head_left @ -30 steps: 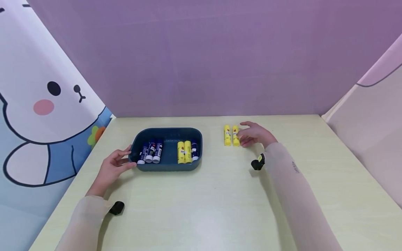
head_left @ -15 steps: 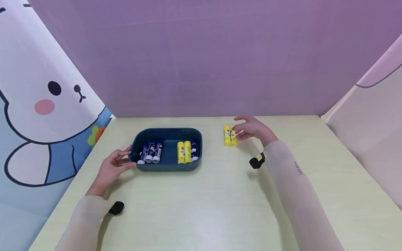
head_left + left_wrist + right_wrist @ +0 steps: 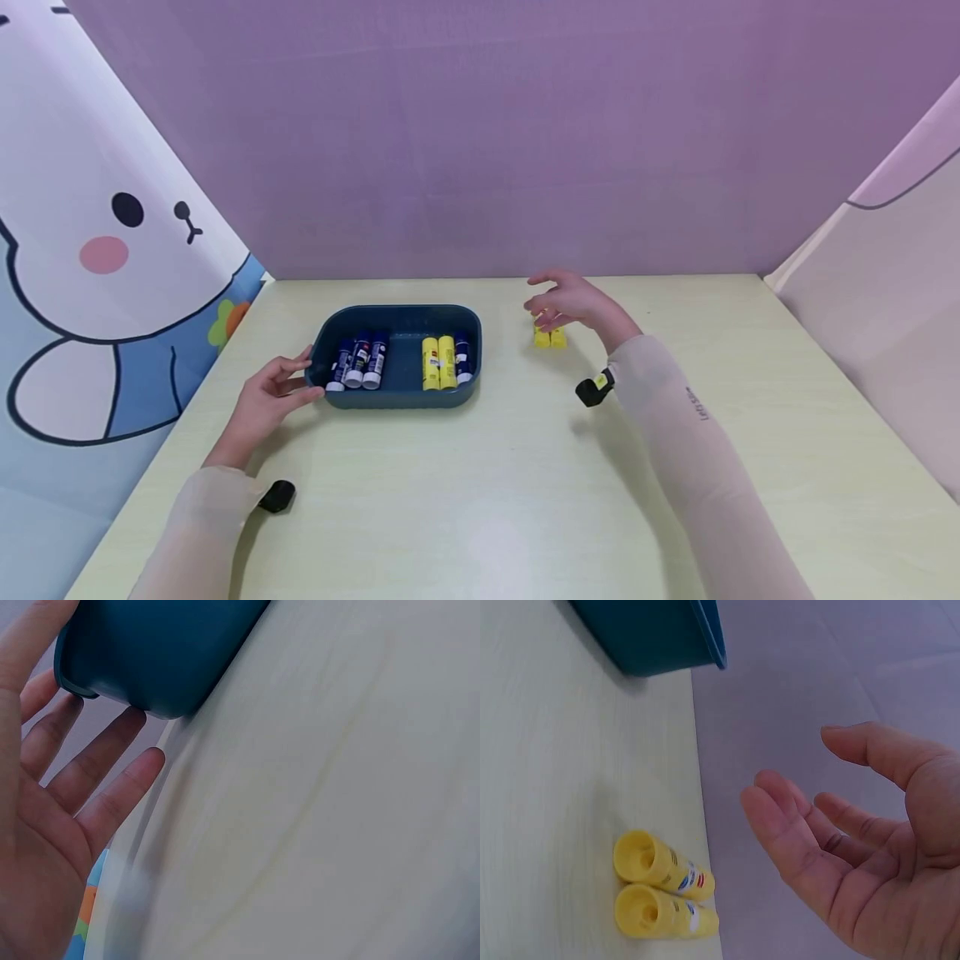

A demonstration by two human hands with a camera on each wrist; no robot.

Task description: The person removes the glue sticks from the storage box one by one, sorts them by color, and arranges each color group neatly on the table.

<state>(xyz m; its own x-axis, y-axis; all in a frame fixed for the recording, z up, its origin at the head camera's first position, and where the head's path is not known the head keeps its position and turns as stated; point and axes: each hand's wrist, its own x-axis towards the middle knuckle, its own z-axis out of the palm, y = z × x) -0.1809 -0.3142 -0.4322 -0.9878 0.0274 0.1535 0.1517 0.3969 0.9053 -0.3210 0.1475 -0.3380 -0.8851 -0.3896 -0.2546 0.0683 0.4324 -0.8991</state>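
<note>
Lying front-to-back, two yellow tubes (image 3: 671, 878) sit below the right grip (image 3: 572, 303), its fingers apart.

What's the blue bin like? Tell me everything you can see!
The dark teal-blue bin is open-topped and rounded at the corners, with smooth walls that look like plastic. It stands upright on the pale table. Three blue glue sticks lie at its left end; two yellow ones and another blue one lie at its right. The left hand touches its left end.
</note>
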